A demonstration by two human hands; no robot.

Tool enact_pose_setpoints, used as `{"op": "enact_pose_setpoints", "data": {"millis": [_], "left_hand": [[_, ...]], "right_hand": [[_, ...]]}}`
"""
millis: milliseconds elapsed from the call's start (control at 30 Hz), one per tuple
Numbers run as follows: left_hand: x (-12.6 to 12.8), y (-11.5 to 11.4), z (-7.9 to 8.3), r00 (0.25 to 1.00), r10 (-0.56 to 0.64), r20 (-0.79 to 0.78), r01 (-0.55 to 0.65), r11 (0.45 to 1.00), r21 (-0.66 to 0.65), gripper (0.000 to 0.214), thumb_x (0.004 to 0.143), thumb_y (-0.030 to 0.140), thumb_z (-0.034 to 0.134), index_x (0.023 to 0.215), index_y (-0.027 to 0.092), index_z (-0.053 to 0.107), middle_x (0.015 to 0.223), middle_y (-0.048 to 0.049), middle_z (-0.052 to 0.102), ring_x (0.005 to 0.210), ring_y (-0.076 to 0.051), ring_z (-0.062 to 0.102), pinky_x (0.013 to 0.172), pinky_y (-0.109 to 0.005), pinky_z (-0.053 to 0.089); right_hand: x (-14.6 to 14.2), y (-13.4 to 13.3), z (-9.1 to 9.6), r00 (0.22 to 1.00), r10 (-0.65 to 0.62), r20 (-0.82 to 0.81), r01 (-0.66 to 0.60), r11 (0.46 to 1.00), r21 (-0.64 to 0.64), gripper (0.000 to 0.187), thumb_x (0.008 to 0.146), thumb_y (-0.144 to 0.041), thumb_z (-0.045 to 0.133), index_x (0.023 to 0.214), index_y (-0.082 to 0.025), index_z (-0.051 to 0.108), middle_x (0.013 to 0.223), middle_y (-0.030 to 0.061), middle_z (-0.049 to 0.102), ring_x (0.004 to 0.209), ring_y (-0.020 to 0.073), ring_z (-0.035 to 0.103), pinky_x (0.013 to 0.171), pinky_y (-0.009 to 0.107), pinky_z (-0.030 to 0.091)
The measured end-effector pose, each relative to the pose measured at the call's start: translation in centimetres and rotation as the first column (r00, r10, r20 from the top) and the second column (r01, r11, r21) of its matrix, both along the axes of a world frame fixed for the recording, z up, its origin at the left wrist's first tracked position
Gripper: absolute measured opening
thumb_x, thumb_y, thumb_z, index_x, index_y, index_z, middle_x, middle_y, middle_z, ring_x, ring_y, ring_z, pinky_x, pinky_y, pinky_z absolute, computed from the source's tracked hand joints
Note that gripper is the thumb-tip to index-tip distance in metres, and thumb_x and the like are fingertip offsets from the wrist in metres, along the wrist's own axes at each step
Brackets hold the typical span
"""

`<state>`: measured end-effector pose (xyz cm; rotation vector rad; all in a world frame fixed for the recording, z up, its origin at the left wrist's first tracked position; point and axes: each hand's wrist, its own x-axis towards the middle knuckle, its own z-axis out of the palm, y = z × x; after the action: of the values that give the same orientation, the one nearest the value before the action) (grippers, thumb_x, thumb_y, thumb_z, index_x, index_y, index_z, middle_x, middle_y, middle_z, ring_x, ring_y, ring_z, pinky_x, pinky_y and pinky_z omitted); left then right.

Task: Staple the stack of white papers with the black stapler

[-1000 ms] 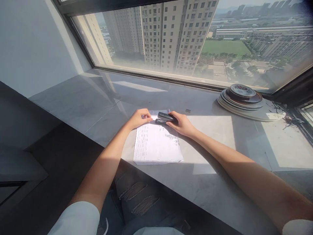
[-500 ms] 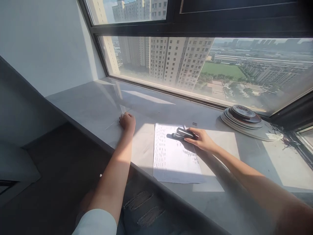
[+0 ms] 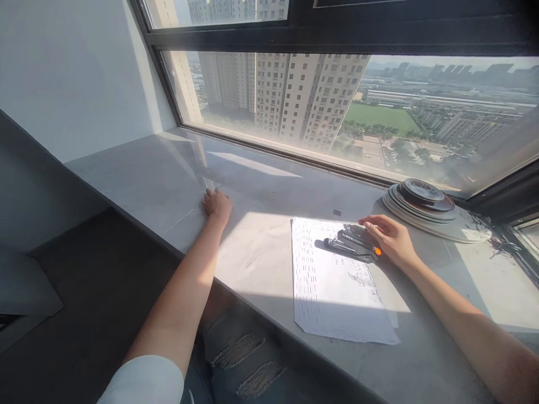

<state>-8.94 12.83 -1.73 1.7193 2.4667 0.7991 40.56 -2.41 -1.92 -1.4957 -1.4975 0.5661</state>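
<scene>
Stapler sits at paper top edge; our right hand fingers rest loosely on it, left hand flat on bare worktop.

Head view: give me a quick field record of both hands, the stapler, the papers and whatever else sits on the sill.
left hand: resting flat on the grey stone sill, holding nothing
right hand: fingers on the black stapler, grip unclear
stapler: lying on the top right part of the white printed paper stack
paper stack: flat on the sill, in sunlight
stack of round plates: by the window, beyond the right hand
small dark bit: on the sill behind the papers
</scene>
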Motion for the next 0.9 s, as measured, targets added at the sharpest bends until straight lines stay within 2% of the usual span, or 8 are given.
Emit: {"op": "enact_pose_setpoints", "data": {"millis": [100, 267, 367, 500, 567, 733, 900], "left_hand": [[-1.6, -0.3, -0.1, 1.000, -0.006, -0.005, 0.007, 0.999, 0.043, 0.033, 0.095, 0.020, 0.058, 0.122, 0.010, 0.074, 0.133, -0.0306, 0.061, 0.127, -0.047, 0.057, 0.104, -0.061, 0.047], [-4.3, -1.0, -0.4, 0.976, 0.174, 0.130, -0.184, 0.981, 0.068, 0.034, 0.091, 0.010, 0.058, 0.118, 0.015, 0.079, 0.127, -0.0257, 0.067, 0.124, -0.043, 0.060, 0.101, -0.058, 0.048], [-5.0, -0.8, -0.4, 0.980, 0.159, 0.120, -0.166, 0.984, 0.059, 0.036, 0.091, 0.006, 0.058, 0.117, 0.016, 0.081, 0.127, -0.0243, 0.069, 0.126, -0.042, 0.061, 0.102, -0.057, 0.048], [-4.9, -0.5, -0.4, 0.984, 0.114, 0.139, -0.121, 0.992, 0.041, 0.035, 0.091, 0.006, 0.058, 0.115, 0.015, 0.082, 0.117, -0.0218, 0.074, 0.114, -0.037, 0.066, 0.099, -0.054, 0.050], [-4.8, -0.5, -0.3, 0.982, 0.110, 0.153, -0.119, 0.992, 0.049, 0.035, 0.089, 0.006, 0.059, 0.114, 0.015, 0.081, 0.114, -0.0208, 0.075, 0.111, -0.037, 0.067, 0.099, -0.053, 0.050], [-5.0, -0.8, 0.2, 0.971, 0.113, 0.210, -0.142, 0.981, 0.131, 0.037, 0.088, 0.003, 0.055, 0.113, 0.016, 0.080, 0.112, -0.0185, 0.076, 0.113, -0.037, 0.067, 0.101, -0.053, 0.049], [-5.6, -1.0, 1.1, 0.947, 0.177, 0.269, -0.256, 0.922, 0.291, 0.040, 0.094, 0.003, 0.042, 0.111, 0.019, 0.075, 0.108, -0.0126, 0.074, 0.109, -0.030, 0.068, 0.098, -0.043, 0.050]], "right_hand": [[-1.0, 1.7, 0.8, 0.978, 0.120, 0.172, -0.128, 0.991, 0.037, 0.039, 0.093, -0.063, 0.074, 0.110, -0.028, 0.077, 0.118, 0.0106, 0.079, 0.112, 0.0346, 0.074, 0.106, 0.055, 0.059], [-2.4, 2.8, 0.9, 0.912, 0.266, 0.313, -0.309, 0.946, 0.096, 0.032, 0.098, -0.057, 0.070, 0.113, -0.030, 0.075, 0.132, 0.0105, 0.076, 0.123, 0.0348, 0.071, 0.112, 0.055, 0.055], [-2.3, 3.1, -0.1, 0.862, 0.274, 0.427, -0.328, 0.943, 0.056, 0.034, 0.101, -0.056, 0.064, 0.121, -0.031, 0.074, 0.144, 0.0109, 0.070, 0.133, 0.0371, 0.066, 0.115, 0.057, 0.053], [-1.7, 4.0, -2.1, 0.783, 0.277, 0.557, -0.309, 0.950, -0.038, 0.057, 0.101, -0.061, 0.060, 0.147, -0.026, 0.065, 0.163, 0.0151, 0.055, 0.143, 0.0415, 0.060, 0.118, 0.061, 0.052], [-1.5, 4.3, -2.7, 0.756, 0.281, 0.591, -0.300, 0.951, -0.069, 0.063, 0.103, -0.061, 0.057, 0.154, -0.024, 0.059, 0.168, 0.0158, 0.050, 0.148, 0.0416, 0.055, 0.120, 0.061, 0.050], [-1.5, 4.5, -2.7, 0.731, 0.352, 0.584, -0.350, 0.929, -0.123, 0.061, 0.107, -0.057, 0.050, 0.159, -0.026, 0.054, 0.170, 0.0127, 0.049, 0.155, 0.0381, 0.050, 0.126, 0.060, 0.046], [-1.7, 4.7, -2.6, 0.701, 0.395, 0.594, -0.395, 0.908, -0.137, 0.057, 0.109, -0.054, 0.046, 0.160, -0.029, 0.053, 0.171, 0.0115, 0.047, 0.157, 0.0366, 0.046, 0.130, 0.064, 0.039]]}}
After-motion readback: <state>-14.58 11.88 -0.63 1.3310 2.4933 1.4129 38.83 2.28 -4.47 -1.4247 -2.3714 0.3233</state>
